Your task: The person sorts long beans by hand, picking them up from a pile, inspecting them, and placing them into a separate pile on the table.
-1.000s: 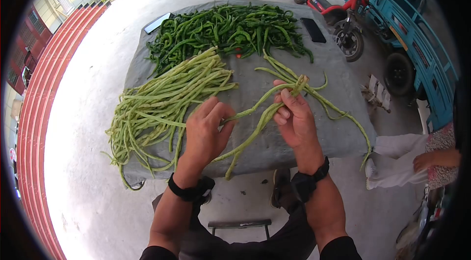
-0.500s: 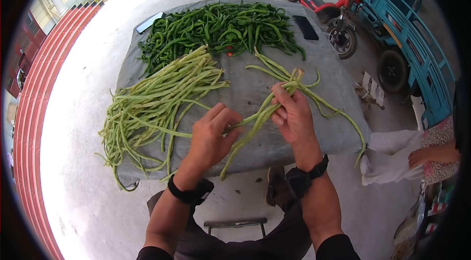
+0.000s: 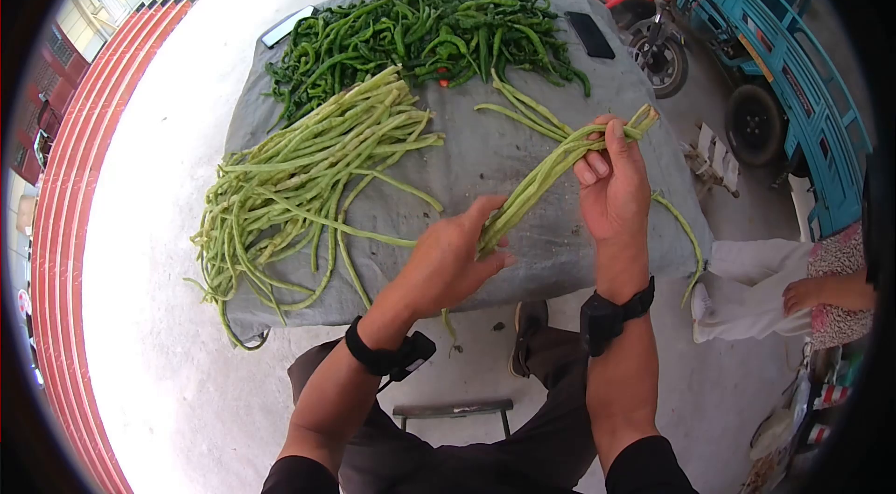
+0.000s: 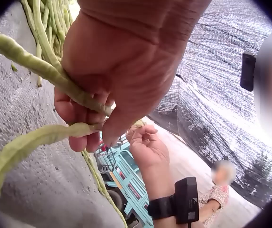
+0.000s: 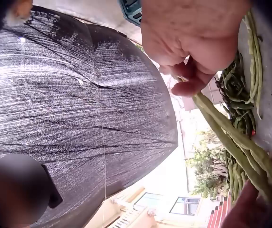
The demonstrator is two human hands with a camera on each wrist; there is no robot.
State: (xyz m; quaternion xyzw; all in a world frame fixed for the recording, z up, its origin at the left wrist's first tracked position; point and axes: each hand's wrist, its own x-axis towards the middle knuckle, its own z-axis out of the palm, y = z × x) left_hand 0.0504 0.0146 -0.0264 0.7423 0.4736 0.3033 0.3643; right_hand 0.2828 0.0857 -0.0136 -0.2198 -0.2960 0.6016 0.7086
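Note:
In the head view my right hand [image 3: 616, 181] pinches several long green beans [image 3: 551, 167] near their tips, which stick out past the thumb. They run down left as a bundle to my left hand [image 3: 453, 256], whose fingers and thumb close round the lower part. The left wrist view shows beans [image 4: 36, 64] passing between the left thumb and fingers. From the right wrist, the bean bundle [image 5: 235, 137] stretches between both hands. A large heap of long beans [image 3: 308, 186] lies on the left of the cloth-covered table [image 3: 467, 167], and a few loose beans [image 3: 532, 111] lie behind the right hand.
Green chili peppers [image 3: 420, 37] are piled along the table's far side, with a dark phone [image 3: 590, 34] to their right and a pale phone [image 3: 287, 26] to their left. A person's hand [image 3: 810, 296] shows at the right edge. A blue three-wheeler [image 3: 784, 93] stands beyond.
My right hand has moved right with the bean tips, and the left has shifted right from the heap's edge to grip farther along. The held beans now lie together as a straighter bundle.

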